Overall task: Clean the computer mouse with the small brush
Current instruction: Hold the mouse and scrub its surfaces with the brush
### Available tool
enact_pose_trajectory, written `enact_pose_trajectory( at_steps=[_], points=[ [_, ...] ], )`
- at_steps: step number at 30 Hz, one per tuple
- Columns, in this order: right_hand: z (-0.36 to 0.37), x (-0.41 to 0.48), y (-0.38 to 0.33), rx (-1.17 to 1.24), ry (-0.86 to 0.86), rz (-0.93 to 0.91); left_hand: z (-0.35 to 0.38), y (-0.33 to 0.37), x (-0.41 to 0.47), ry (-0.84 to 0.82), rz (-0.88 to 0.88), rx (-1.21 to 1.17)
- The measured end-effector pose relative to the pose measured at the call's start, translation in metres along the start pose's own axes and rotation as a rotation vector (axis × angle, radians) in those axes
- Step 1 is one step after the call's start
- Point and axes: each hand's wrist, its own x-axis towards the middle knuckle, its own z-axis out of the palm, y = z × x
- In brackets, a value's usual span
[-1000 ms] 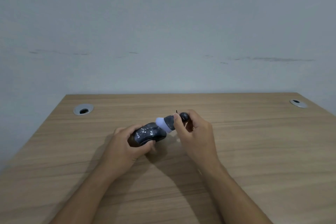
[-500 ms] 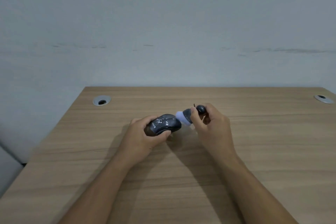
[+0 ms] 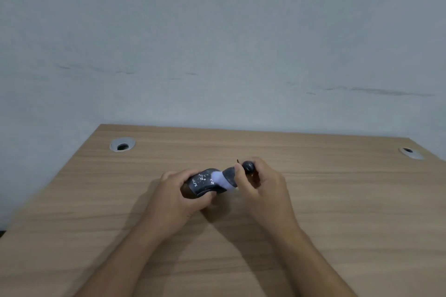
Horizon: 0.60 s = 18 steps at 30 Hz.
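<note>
A black computer mouse (image 3: 201, 184) with white specks and lettering on its back is gripped in my left hand (image 3: 179, 196), just above the wooden desk (image 3: 337, 212). My right hand (image 3: 261, 184) pinches a small brush (image 3: 229, 177) with a dark grey body, a round black end and pale bristles. The bristles rest on the right end of the mouse's back. My fingers hide the mouse's left side and underside.
Two round grey cable grommets sit in the desk, one at the back left (image 3: 122, 145) and one at the back right (image 3: 410, 152). A plain grey wall (image 3: 217, 43) rises right behind the desk's far edge. The desk's left edge runs diagonally at the frame's left.
The brush bristles have slid from the mouse's right tip onto its back. The camera view has shifted, so both hands sit differently in the frame.
</note>
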Motion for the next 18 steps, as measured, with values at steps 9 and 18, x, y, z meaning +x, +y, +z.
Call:
enact_pose_trajectory(
  at_steps=[9,18],
  points=[
    [0.005,0.004,0.004,-0.01,0.029,0.013,0.005,-0.012,0.006,0.016,-0.015,0.002],
    [0.007,0.005,0.007,-0.031,0.058,0.0,0.004,-0.018,0.007,0.016,-0.01,-0.015]
  ],
)
